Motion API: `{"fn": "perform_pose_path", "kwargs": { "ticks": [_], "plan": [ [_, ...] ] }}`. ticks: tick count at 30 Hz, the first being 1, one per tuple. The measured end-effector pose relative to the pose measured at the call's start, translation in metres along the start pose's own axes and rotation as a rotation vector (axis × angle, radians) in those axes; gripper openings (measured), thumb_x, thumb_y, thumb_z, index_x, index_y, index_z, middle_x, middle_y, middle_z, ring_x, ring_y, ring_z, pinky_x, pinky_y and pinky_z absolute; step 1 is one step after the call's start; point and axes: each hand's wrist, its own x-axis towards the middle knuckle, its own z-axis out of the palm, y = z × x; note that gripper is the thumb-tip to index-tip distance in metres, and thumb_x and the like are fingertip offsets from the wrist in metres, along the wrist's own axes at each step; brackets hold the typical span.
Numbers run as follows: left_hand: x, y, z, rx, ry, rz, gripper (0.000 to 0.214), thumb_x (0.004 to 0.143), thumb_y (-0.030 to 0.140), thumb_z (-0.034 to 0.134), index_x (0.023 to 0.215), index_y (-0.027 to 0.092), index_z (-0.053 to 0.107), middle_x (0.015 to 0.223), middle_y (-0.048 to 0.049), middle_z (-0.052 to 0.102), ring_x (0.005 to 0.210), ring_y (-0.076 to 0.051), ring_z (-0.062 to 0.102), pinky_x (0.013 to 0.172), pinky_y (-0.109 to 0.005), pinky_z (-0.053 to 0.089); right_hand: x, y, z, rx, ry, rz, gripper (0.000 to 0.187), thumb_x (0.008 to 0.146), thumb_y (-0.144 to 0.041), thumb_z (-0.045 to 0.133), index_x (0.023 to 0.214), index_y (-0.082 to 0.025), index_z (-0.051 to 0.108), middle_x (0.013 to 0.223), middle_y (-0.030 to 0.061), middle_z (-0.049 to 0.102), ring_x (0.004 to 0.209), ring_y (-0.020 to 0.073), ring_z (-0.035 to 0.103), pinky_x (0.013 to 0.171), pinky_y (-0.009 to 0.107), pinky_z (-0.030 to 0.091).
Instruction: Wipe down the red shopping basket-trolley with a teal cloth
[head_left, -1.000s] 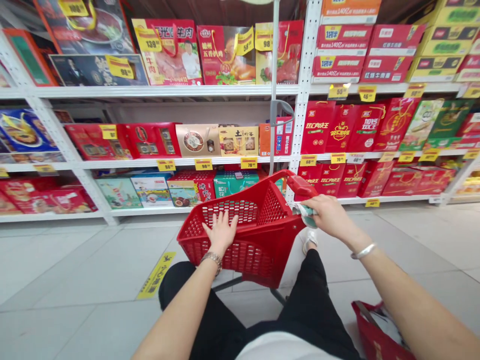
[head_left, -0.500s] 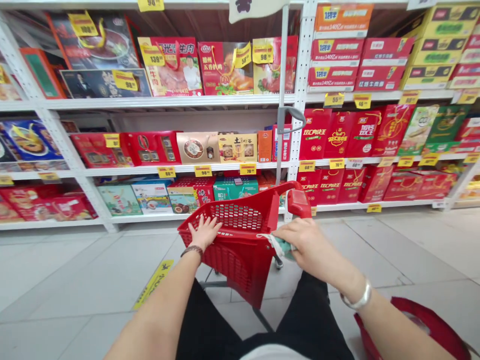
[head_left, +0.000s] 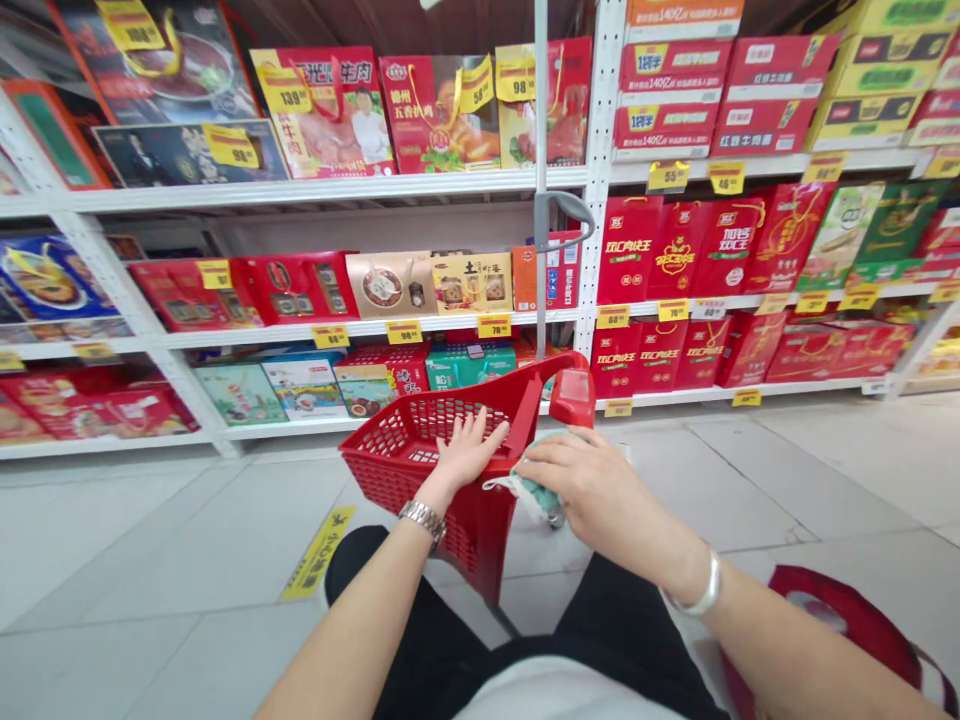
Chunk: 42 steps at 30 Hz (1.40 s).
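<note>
A red plastic shopping cart (head_left: 491,545) stands in front of me, with slotted basket walls and a thick red handle (head_left: 574,395). Fingers spread, my left hand (head_left: 469,450) rests on the cart's near rim and reaches over the basket. My right hand (head_left: 589,482) is closed around a green and white cloth (head_left: 534,496) at the cart's corner, just below the handle. Part of the cloth is hidden under those fingers.
White shelving (head_left: 337,192) with boxed foods and price tags runs behind the cart. A grey pole (head_left: 541,110) rises beside the handle. On the tiled floor (head_left: 750,480) are a yellow sticker (head_left: 319,555) at left and a dark red bag (head_left: 847,630) at lower right.
My left hand has moved right along the cart's rim. My right hand and the cloth have shifted slightly left. The cart appears turned and a little further left in view.
</note>
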Motion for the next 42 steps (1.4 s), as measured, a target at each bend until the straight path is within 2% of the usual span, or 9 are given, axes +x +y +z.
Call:
{"fn": "perform_pose_path", "kwargs": {
  "ticks": [3,7,12,14,16,20,25,32,42],
  "plan": [
    [-0.002,0.000,-0.001,-0.034,-0.027,0.017,0.087,0.088,0.077,0.023,0.161,0.031,0.014,0.170,-0.0038,0.009,0.157,-0.032,-0.002,0.120,-0.070,0.006,-0.009,0.026,-0.004,0.037,0.086,0.010,0.060,0.076,0.006,0.044,0.121,-0.026,0.069,0.122,0.0051,0.072,0.112,0.0201,0.063,0.101,0.039,0.041],
    [-0.003,0.002,0.000,-0.066,-0.037,0.027,0.091,0.086,0.079,0.024,0.161,0.029,0.016,0.170,-0.0056,0.008,0.157,-0.033,-0.001,0.120,-0.071,0.005,-0.014,0.057,-0.008,0.009,0.179,0.094,0.055,0.074,0.003,0.043,0.112,-0.024,0.072,0.111,0.0056,0.076,0.100,0.0217,0.067,0.089,0.037,0.048],
    [-0.005,-0.004,-0.001,-0.076,-0.020,0.045,0.091,0.086,0.079,0.026,0.161,0.029,0.015,0.170,-0.0060,0.008,0.157,-0.031,-0.002,0.120,-0.070,0.005,-0.004,0.054,-0.007,-0.186,0.368,0.134,0.052,0.077,0.002,0.046,0.115,-0.022,0.071,0.110,0.0081,0.076,0.100,0.0244,0.065,0.088,0.040,0.044],
    [-0.006,-0.010,-0.003,-0.076,-0.019,0.056,0.089,0.086,0.078,0.028,0.161,0.031,0.016,0.170,-0.0049,0.009,0.157,-0.031,-0.002,0.121,-0.069,0.006,0.003,0.039,-0.002,-0.179,0.339,0.019,0.051,0.078,0.003,0.047,0.116,-0.023,0.070,0.114,0.0078,0.075,0.105,0.0242,0.064,0.094,0.041,0.041],
    [-0.007,-0.017,-0.006,-0.078,-0.020,0.064,0.089,0.086,0.078,0.030,0.161,0.032,0.016,0.170,-0.0043,0.010,0.157,-0.031,-0.001,0.121,-0.068,0.007,0.010,0.021,0.004,-0.140,0.213,-0.085,0.046,0.080,0.001,0.051,0.115,-0.023,0.070,0.115,0.0074,0.074,0.106,0.0245,0.062,0.096,0.043,0.038],
    [-0.006,-0.035,-0.013,-0.093,-0.020,0.072,0.090,0.084,0.078,0.037,0.160,0.034,0.019,0.170,-0.0019,0.012,0.157,-0.030,0.000,0.123,-0.065,0.008,0.020,0.003,0.008,-0.037,0.024,-0.078,0.041,0.084,-0.005,0.057,0.120,-0.022,0.067,0.113,0.0080,0.073,0.103,0.0238,0.062,0.095,0.041,0.038],
    [-0.002,-0.053,-0.022,-0.125,0.004,0.054,0.093,0.079,0.079,0.046,0.158,0.034,0.027,0.168,-0.0027,0.020,0.157,-0.030,0.002,0.125,-0.059,0.012,0.031,0.030,0.013,0.078,0.059,-0.032,0.034,0.084,-0.006,0.058,0.111,-0.023,0.071,0.100,0.0065,0.074,0.094,0.0222,0.063,0.082,0.035,0.041],
    [0.005,-0.066,-0.024,-0.207,0.070,0.023,0.094,0.077,0.075,0.056,0.157,0.033,0.031,0.167,-0.0063,0.022,0.156,-0.029,0.007,0.125,-0.051,0.014,0.044,0.071,0.033,0.338,0.174,-0.110,0.022,0.090,-0.009,0.057,0.102,-0.022,0.070,0.101,0.0074,0.074,0.095,0.0223,0.065,0.086,0.037,0.047],
    [0.011,-0.093,-0.031,-0.241,0.136,0.057,0.095,0.073,0.069,0.067,0.153,0.027,0.039,0.163,-0.0083,0.035,0.151,-0.026,0.032,0.121,-0.037,0.029,0.050,0.034,0.031,0.317,0.138,-0.094,0.027,0.084,-0.005,0.057,0.100,-0.020,0.072,0.089,0.0051,0.074,0.085,0.0201,0.061,0.079,0.034,0.041]
  ]
}}
